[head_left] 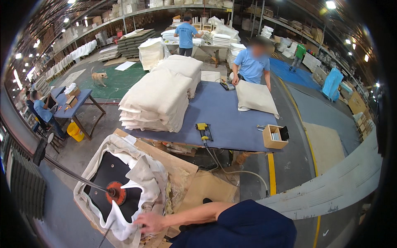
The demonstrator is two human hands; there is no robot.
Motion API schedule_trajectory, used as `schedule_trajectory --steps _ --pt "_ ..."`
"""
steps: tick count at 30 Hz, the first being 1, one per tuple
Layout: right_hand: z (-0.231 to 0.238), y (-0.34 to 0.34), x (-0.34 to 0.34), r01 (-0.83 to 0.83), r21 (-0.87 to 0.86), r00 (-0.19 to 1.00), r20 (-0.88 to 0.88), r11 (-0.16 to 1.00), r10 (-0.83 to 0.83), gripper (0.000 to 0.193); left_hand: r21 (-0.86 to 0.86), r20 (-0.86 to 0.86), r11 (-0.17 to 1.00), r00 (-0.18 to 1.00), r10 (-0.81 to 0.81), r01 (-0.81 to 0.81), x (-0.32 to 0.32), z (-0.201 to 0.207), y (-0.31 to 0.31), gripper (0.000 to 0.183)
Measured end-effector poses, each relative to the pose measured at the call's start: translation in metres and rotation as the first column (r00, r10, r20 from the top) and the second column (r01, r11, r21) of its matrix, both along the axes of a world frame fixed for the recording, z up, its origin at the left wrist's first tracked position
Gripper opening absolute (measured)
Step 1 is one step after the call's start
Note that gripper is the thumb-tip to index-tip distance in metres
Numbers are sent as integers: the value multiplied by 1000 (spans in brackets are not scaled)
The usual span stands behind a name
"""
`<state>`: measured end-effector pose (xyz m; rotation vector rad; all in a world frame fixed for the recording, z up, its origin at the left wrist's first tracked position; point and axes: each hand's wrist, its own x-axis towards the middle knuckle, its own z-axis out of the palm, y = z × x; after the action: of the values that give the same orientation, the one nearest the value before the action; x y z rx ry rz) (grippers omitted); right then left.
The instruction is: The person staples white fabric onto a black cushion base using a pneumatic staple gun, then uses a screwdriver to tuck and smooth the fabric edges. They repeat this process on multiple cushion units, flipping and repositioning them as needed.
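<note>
At the lower left lies an upturned cushion with a black base board, its off-white fabric cover bunched up around the rim. A round red-orange press foot on a metal rod bears on the board. My right hand reaches in from the lower right, fingers closed at the near edge of the white fabric, though the fingertips are partly hidden and slightly blurred. My left hand is not in view. A thin dark rod stands near the cover's near edge.
A blue-topped table ahead bears stacked off-white cushions, a yellow-black staple gun with a hose, and a wooden box. Across it a person in light blue handles a cushion. Brown cardboard lies beside the press.
</note>
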<state>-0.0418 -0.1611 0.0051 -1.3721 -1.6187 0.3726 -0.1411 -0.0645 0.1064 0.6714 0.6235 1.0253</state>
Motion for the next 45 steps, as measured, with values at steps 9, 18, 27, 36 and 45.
schedule_trajectory --steps 9,18,27,36,45 --pt "91 -68 61 -12 -249 222 -945 968 -240 37 513 -295 834 954 -51 204 8 -14 -93 49" --pt "144 -176 177 278 -491 653 -534 826 -537 50 487 -676 194 227 700 852 -67 -87 -38 45" --pt "169 -153 150 -349 -390 549 -822 852 -151 73 525 -822 642 139 552 558 20 -105 -21 28" --pt "95 -199 157 182 -611 976 210 770 -64 58 542 -837 741 181 516 397 32 -107 -25 23" --pt "120 -171 158 230 -555 877 474 800 76 55 592 -806 724 240 542 354 35 -111 -27 23"
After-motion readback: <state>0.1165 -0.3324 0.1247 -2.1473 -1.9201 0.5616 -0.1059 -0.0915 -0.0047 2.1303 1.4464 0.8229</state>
